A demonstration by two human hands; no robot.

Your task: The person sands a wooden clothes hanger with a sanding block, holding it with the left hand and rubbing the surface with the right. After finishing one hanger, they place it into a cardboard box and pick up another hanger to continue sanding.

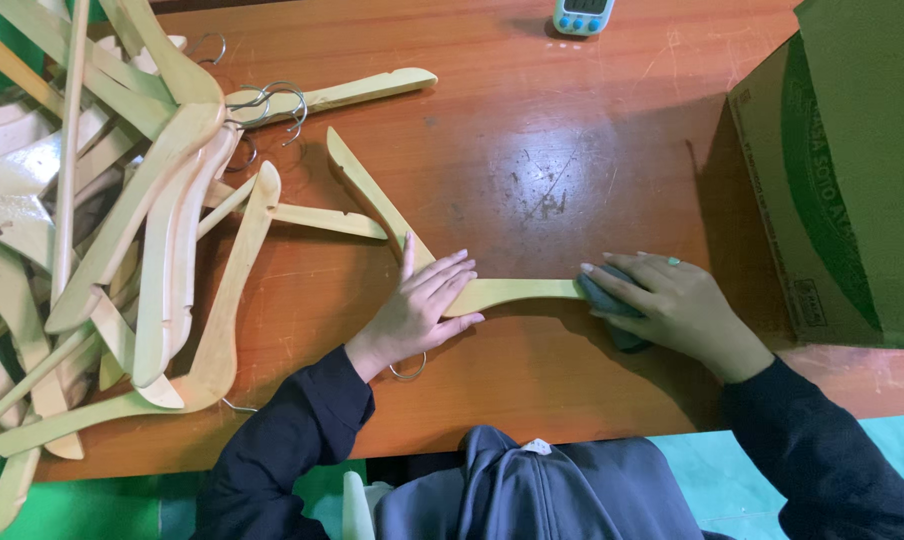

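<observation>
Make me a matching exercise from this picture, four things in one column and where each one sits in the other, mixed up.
Things:
1. timer
2. cardboard box
3. pile of hangers
4. cloth

Places:
A. under the right hand
B. left side of the table
C. far edge of the table
D. right side of the table

Pairs: 1-C, 2-D, 3-B, 4-A. The left hand presses down a single hanger.
</observation>
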